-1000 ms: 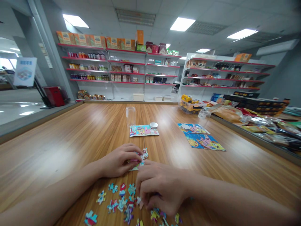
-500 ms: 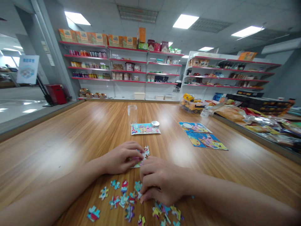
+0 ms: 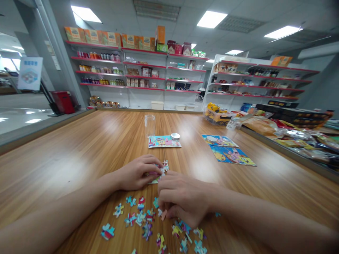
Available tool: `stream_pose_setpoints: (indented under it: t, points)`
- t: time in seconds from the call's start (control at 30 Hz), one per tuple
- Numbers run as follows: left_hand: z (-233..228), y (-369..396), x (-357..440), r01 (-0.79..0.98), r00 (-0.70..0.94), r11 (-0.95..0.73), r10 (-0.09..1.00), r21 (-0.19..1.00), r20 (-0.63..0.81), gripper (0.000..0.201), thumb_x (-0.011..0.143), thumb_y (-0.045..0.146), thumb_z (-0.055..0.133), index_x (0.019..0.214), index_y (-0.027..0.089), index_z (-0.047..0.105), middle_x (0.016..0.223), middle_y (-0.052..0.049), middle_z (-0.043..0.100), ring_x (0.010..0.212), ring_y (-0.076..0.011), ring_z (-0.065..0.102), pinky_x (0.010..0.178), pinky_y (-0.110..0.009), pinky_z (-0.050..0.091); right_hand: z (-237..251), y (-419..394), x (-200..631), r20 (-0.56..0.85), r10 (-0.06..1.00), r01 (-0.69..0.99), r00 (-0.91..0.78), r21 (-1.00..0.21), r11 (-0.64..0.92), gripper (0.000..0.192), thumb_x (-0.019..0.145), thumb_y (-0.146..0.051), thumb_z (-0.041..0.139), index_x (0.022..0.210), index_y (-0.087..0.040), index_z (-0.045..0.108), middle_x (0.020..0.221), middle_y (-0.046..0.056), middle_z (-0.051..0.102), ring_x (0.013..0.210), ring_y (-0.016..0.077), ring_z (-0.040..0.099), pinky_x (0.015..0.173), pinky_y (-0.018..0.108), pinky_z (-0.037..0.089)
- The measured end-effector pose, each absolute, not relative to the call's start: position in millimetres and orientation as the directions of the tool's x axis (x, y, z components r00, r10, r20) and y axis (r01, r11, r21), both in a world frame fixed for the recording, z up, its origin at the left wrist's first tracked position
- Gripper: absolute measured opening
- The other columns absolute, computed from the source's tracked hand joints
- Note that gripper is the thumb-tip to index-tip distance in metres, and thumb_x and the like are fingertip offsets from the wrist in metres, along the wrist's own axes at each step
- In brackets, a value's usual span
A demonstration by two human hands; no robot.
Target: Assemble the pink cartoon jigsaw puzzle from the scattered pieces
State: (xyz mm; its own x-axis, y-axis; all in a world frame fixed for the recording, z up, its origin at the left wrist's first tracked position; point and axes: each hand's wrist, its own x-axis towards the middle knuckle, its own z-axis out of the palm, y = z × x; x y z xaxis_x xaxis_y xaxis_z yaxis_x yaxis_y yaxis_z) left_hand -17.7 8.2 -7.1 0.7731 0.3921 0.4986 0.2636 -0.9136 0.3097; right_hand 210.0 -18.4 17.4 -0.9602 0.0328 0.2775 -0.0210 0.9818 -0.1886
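Where the wooden desk (image 3: 79, 148) runs off to the far left, a red bin (image 3: 61, 102) and a signboard (image 3: 28, 73) stand on the floor beyond its edge. Nearer, loose puzzle pieces (image 3: 137, 217) lie scattered on the desk in front of the person, one of them off alone at the left (image 3: 107, 231). The left hand (image 3: 137, 173) rests palm down just above them, its fingers (image 3: 156, 168) curled and pressed onto a small joined patch of puzzle (image 3: 161, 171), which lies flat on the desk between the two hands. The right hand (image 3: 182, 199) lies just beside it, knuckles up; its fingers are bent down together among the loose pieces, and whether they pinch one cannot be told. Farther back at the middle stand a clear jar (image 3: 149, 125), a picture card (image 3: 164, 141) and a round lid (image 3: 175, 136) sitting on the card's right end. To the right lie two more picture cards (image 3: 230, 150), then a box of toy vehicles (image 3: 215, 116) and packaged goods (image 3: 286, 132) along the desk's right edge.
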Motion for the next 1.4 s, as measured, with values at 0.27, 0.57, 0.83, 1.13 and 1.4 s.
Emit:
stream_pose_setpoints:
  t: [0.27,0.57,0.83,1.13,1.4]
  points:
    - [-4.8,5.2,-17.4,0.294,0.771,-0.909,0.408,0.295,0.489,0.019,0.095,0.016,0.053,0.107,0.018,0.067,0.117,-0.013,0.057,0.107,-0.0238,0.057,0.093,-0.039,0.050,16.6,-17.8,210.4,0.226,0.017,-0.004,-0.974,-0.091,0.996,0.007,0.083,-0.023,0.070,0.087,-0.017,0.068,0.081,0.002,0.056,0.076,0.0159,0.051,0.074,0.029,0.042]
    - [-5.3,3.3,-16.9,0.307,0.787,-0.922,0.385,0.237,0.482,0.021,0.094,0.014,0.053,0.111,0.020,0.066,0.115,-0.011,0.059,0.107,-0.0239,0.057,0.092,-0.040,0.049,25.3,-21.9,208.4,0.122,-0.005,-0.010,-0.993,-0.041,0.999,0.013,0.078,-0.027,0.069,0.086,-0.017,0.064,0.084,0.002,0.055,0.076,0.0164,0.048,0.073,0.029,0.040]
    - [-5.7,5.8,-16.7,0.292,0.793,-0.925,0.376,0.243,0.478,0.021,0.095,0.016,0.051,0.111,0.019,0.066,0.109,-0.012,0.060,0.103,-0.0234,0.057,0.090,-0.039,0.049,26.1,-22.5,208.5,0.134,0.001,-0.007,-0.991,-0.060,0.998,0.018,0.073,-0.023,0.071,0.086,-0.017,0.060,0.084,0.001,0.056,0.076,0.0159,0.049,0.070,0.028,0.039]
    - [-6.7,6.4,-16.4,0.295,0.795,-0.917,0.391,0.268,0.464,0.018,0.096,0.016,0.051,0.105,0.017,0.066,0.107,-0.012,0.061,0.101,-0.0229,0.058,0.089,-0.038,0.049,18.0,-15.0,212.7,0.259,0.006,-0.073,-0.966,-0.293,0.953,0.013,0.075,-0.007,0.059,0.081,-0.018,0.058,0.074,0.000,0.062,0.074,0.0161,0.053,0.074,0.030,0.043]
    - [-9.1,7.1,-17.2,0.299,0.789,-0.914,0.399,0.275,0.468,0.017,0.096,0.017,0.051,0.103,0.017,0.067,0.107,-0.012,0.061,0.100,-0.0223,0.058,0.088,-0.038,0.050,11.8,0.1,218.7,0.354,0.080,-0.062,-0.932,-0.374,0.925,0.020,0.085,-0.035,0.069,0.080,-0.016,0.064,0.073,0.003,0.064,0.071,0.0171,0.057,0.072,0.032,0.045]
